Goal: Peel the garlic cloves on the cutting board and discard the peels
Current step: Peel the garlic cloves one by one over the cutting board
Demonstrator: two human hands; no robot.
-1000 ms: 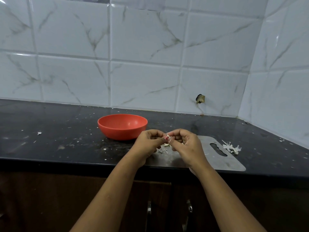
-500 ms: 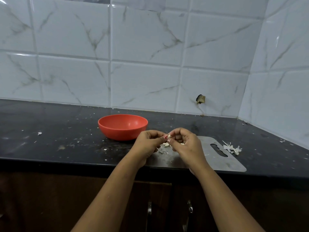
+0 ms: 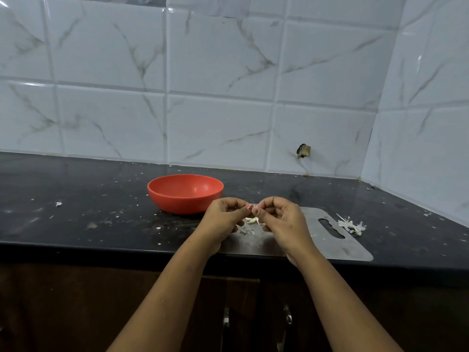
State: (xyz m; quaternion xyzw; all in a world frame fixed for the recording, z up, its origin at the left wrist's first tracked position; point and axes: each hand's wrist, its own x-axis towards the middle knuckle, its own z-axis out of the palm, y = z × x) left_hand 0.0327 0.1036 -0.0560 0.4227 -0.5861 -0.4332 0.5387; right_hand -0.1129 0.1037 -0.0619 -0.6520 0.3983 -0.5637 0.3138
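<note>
From the head view, the left grip (image 3: 223, 217) and right grip (image 3: 281, 219) meet fingertip to fingertip above the steel cutting board (image 3: 327, 240). Both are tightly curled, pinching one small garlic clove (image 3: 255, 206) between them. The clove is too small to tell how much skin remains.

To do this well, I would hold the clove steady with one grip and lift the skin with a thumbnail of the other, starting from the root end. Work low over the board so that scraps fall onto it.

More garlic cloves (image 3: 252, 220) lie on the board just below the fingers. A heap of peels (image 3: 351, 224) sits on the desk just past the board's handle end.

The black desk (image 3: 76, 212) is speckled with crumbs. An orange bowl (image 3: 185, 193) stands beside the board, and nothing shows inside it. Marbled white tiles (image 3: 218, 128) back the corner, and dark cabinet doors (image 3: 76, 313) are below.
</note>
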